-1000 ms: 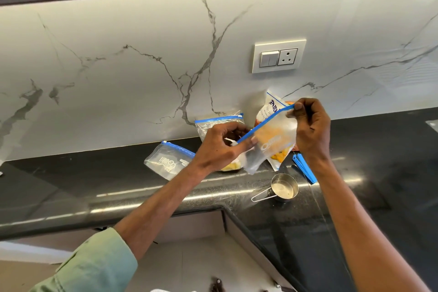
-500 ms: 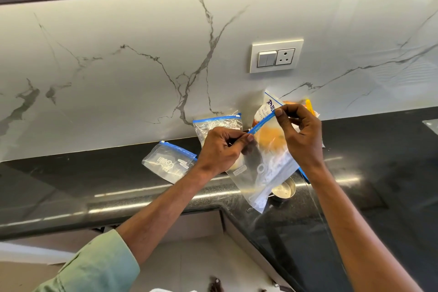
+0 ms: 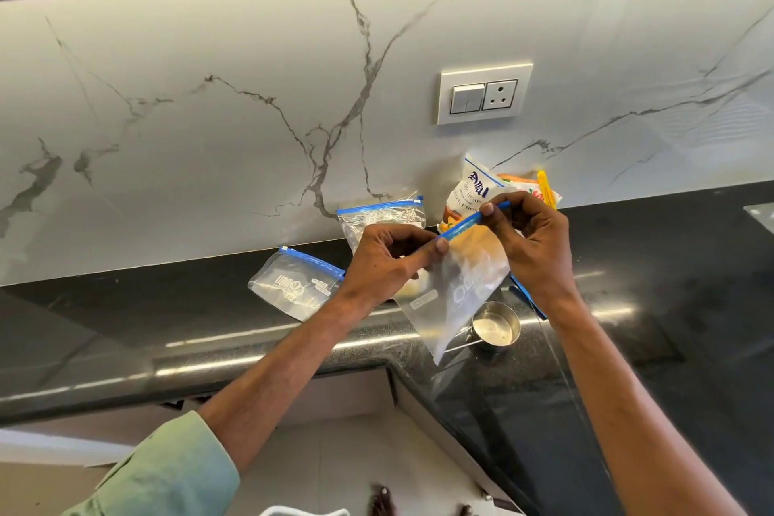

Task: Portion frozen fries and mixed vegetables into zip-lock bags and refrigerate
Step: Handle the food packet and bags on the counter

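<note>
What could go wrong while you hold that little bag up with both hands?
Both the left hand and right hand only pinch the thin blue zip strip, so the empty-looking zip-lock bag might slip and drop. Its bottom corner hangs right by the steel cup near the counter edge, so a swing could knock the cup off.

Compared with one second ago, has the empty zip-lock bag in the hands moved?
Yes. The empty zip-lock bag hangs lower: before, its bottom ended above the steel measuring cup; now it reaches below the cup, over its handle.
</note>
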Demonstrator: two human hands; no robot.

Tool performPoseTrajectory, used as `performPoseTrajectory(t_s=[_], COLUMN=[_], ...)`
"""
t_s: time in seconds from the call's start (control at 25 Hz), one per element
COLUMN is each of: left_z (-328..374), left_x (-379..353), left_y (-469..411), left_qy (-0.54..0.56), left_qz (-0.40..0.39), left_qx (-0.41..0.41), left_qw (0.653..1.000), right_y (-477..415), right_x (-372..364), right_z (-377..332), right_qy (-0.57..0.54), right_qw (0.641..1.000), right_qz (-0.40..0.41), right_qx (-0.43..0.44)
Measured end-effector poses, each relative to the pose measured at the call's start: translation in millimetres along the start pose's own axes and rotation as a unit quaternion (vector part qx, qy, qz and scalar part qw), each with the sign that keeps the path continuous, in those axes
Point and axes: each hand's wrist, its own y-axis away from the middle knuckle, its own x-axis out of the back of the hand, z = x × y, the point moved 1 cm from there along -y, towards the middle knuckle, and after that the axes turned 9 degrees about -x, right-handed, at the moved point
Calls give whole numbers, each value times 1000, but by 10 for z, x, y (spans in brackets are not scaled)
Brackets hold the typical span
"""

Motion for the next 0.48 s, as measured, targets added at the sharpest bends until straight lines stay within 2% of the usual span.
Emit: performPoseTrajectory(t_s=[0.2,0.32,0.48], left_z=[-24,-8,-15], left_x=[62,58,51], left_y=[-19,-10,24], left_qy=[74,157,218], left_qz=[-45,-81,-78], left_qx=[61,126,160], left_qw=[994,976,960], right_y=[-73,-88,-87], right_x=[-11,-70,-108], right_z=[75,49,55], right_qy=[-11,-26,-19], right_qw=[1000,1000,1000], right_qz=[16,12,18], right_qx=[-9,-1,15])
